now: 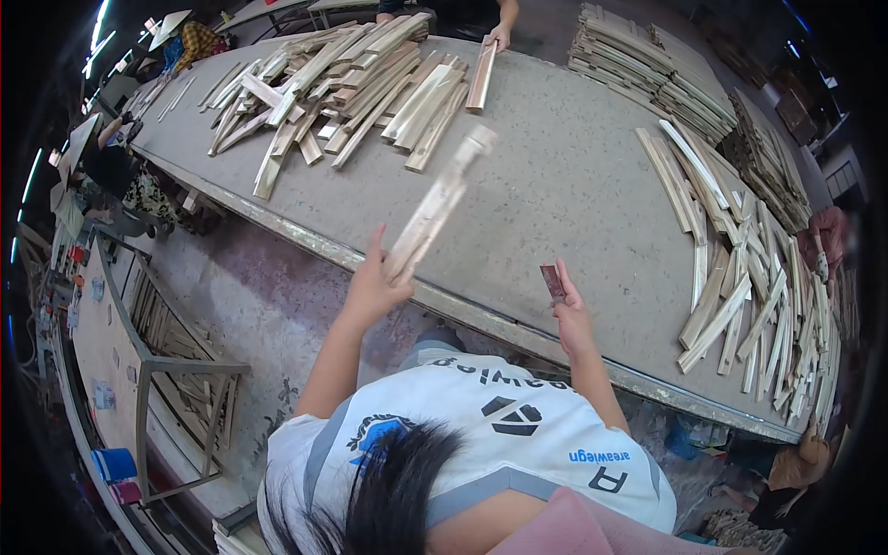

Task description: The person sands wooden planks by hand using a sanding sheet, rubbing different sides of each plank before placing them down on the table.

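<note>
My left hand (377,285) is wrapped round the lower end of a pale wooden strip (439,203), its index finger stretched out beside it. The strip is tilted up over the grey table (536,176) and slightly blurred. Near the table's front edge, my right hand (573,319) holds a small dark reddish-brown piece (551,283) between thumb and fingers. A large heap of wooden strips (342,79) lies on the far left part of the table. Another heap (740,268) spreads over the right end.
Across the table, a co-worker's hand (499,37) holds a wooden strip (481,79). Stacked boards (647,60) stand beyond the table at the right. Other people are at the far left and right. A metal-framed stand (185,368) is at the lower left, near a blue container (115,464).
</note>
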Action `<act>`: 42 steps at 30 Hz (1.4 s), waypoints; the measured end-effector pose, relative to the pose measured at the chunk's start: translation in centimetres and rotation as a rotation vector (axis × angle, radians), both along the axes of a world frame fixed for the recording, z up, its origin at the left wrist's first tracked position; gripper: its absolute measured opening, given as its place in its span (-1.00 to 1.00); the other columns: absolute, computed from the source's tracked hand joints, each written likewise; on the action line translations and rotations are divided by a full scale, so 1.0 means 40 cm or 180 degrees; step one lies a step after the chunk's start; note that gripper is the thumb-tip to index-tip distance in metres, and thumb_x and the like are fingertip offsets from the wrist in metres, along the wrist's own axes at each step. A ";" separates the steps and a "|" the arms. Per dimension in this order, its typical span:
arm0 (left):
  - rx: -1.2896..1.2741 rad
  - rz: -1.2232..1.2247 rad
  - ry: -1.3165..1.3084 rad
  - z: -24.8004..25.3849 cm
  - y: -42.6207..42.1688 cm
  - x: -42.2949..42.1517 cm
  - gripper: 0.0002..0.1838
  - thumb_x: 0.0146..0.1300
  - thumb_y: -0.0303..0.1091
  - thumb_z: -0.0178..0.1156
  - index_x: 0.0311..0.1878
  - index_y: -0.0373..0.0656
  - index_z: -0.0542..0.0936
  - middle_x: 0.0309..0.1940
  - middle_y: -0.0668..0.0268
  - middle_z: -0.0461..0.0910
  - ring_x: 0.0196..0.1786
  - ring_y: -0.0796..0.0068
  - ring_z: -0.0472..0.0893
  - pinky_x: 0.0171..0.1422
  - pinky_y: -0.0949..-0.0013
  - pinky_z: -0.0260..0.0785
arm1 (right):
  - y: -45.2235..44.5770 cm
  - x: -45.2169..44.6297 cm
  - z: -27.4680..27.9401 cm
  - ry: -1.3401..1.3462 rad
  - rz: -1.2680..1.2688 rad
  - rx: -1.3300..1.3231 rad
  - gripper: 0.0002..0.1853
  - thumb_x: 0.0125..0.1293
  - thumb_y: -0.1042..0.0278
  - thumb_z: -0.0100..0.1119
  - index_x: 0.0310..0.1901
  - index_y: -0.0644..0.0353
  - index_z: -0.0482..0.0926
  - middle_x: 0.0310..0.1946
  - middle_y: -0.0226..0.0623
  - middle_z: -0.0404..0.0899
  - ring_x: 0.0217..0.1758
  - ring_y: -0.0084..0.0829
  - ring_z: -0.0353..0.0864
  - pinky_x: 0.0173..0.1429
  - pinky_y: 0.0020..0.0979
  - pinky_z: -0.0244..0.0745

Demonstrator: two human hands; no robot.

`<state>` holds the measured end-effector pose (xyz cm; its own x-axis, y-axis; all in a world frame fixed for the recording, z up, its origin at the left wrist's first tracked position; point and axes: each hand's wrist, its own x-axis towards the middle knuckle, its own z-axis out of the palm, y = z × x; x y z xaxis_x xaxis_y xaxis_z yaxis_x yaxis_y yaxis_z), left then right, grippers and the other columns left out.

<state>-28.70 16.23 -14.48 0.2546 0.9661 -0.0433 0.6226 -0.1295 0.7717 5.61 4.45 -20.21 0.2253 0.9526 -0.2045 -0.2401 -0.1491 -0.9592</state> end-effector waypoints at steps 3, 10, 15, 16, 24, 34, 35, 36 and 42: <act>-0.0262 -0.0506 0.0596 -0.027 0.065 0.003 0.18 -0.08 -0.26 0.42 0.63 -0.11 -0.01 0.02 -0.14 0.60 0.02 -0.13 0.65 0.18 0.12 0.51 | 0.069 -0.054 -0.025 -0.0388 0.0192 0.0307 0.04 -0.06 0.88 -0.29 0.61 0.12 0.09 0.54 -0.21 0.26 0.51 -0.43 0.25 0.48 -0.50 0.09; -0.0516 -0.1080 0.1242 0.005 0.201 -0.085 0.15 -0.15 -0.23 0.46 0.58 -0.13 0.12 -0.01 -0.21 0.63 0.07 -0.17 0.64 0.18 0.07 0.50 | 0.229 -0.220 -0.073 -0.0822 0.0399 0.0356 0.04 -0.03 0.91 -0.35 0.61 0.04 0.11 0.53 -0.19 0.30 0.67 -0.34 0.10 0.64 -0.46 -0.14; -0.0495 -0.1304 0.1254 -0.020 0.285 -0.139 0.12 -0.17 -0.25 0.49 0.54 -0.21 0.17 -0.03 -0.16 0.65 0.06 -0.12 0.66 0.15 0.05 0.52 | 0.340 -0.364 -0.048 -0.2376 0.0571 0.0350 -0.04 0.06 0.85 -0.18 0.56 -0.09 0.22 0.48 -0.34 0.39 0.58 -0.36 0.29 0.53 -0.14 0.10; -0.0557 -0.1309 0.1143 -0.013 0.300 -0.145 0.10 -0.17 -0.26 0.48 0.52 -0.23 0.20 -0.04 -0.16 0.66 0.05 -0.12 0.66 0.14 0.06 0.52 | 0.348 -0.411 -0.032 -0.3228 0.0758 0.0394 -0.09 0.10 0.81 -0.10 0.53 -0.12 0.27 0.46 -0.38 0.42 0.54 -0.36 0.36 0.46 -0.01 0.18; -0.0683 -0.1569 0.0812 -0.005 0.371 -0.210 0.00 -0.12 -0.30 0.41 0.49 -0.19 0.24 -0.12 -0.18 0.66 -0.02 -0.13 0.68 0.12 0.08 0.51 | 0.499 -0.351 -0.139 -0.4674 0.0652 0.0255 -0.24 0.26 0.65 -0.02 0.50 -0.15 0.31 0.41 -0.32 0.48 0.47 -0.31 0.44 0.41 0.17 0.19; -0.0859 -0.1862 0.0628 -0.040 0.444 -0.278 -0.09 -0.06 -0.29 0.39 0.45 -0.19 0.30 0.02 -0.21 0.63 0.09 -0.15 0.65 0.20 0.09 0.48 | 0.532 -0.369 -0.126 -0.4403 0.0956 0.0496 -0.31 0.32 0.67 -0.16 0.46 -0.11 0.37 0.38 -0.23 0.51 0.45 -0.23 0.47 0.47 0.14 0.11; -0.0902 -0.1861 0.0618 -0.044 0.449 -0.285 -0.09 -0.06 -0.29 0.39 0.45 -0.19 0.31 0.03 -0.21 0.63 0.10 -0.14 0.65 0.20 0.10 0.48 | 0.549 -0.320 -0.151 -0.4565 0.0568 -0.0118 -0.32 0.32 0.66 -0.14 0.47 -0.10 0.37 0.37 -0.23 0.52 0.46 -0.24 0.46 0.46 0.12 0.12; -0.0894 -0.1825 0.0608 -0.044 0.448 -0.286 -0.09 -0.06 -0.29 0.39 0.45 -0.19 0.31 0.03 -0.21 0.63 0.10 -0.14 0.65 0.20 0.10 0.48 | 0.551 -0.300 -0.167 -0.4575 0.0592 -0.0085 -0.32 0.32 0.66 -0.14 0.47 -0.10 0.37 0.37 -0.23 0.52 0.46 -0.24 0.46 0.46 0.12 0.12; -0.0492 -0.1787 0.0195 -0.054 0.485 -0.321 -0.11 -0.06 -0.20 0.40 0.40 -0.30 0.38 0.06 -0.21 0.63 0.11 -0.11 0.65 0.21 0.09 0.49 | 0.483 -0.590 -0.035 -0.4561 0.1243 0.1297 -0.27 0.27 0.57 0.03 0.51 -0.10 0.30 0.40 -0.16 0.47 0.39 -0.20 0.53 0.44 0.10 0.18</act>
<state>-41.54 35.64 -16.63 0.7183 0.6652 -0.2038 0.5353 -0.3413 0.7727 -18.00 23.75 -21.62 -0.2698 0.9327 0.2392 0.8794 0.3399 -0.3335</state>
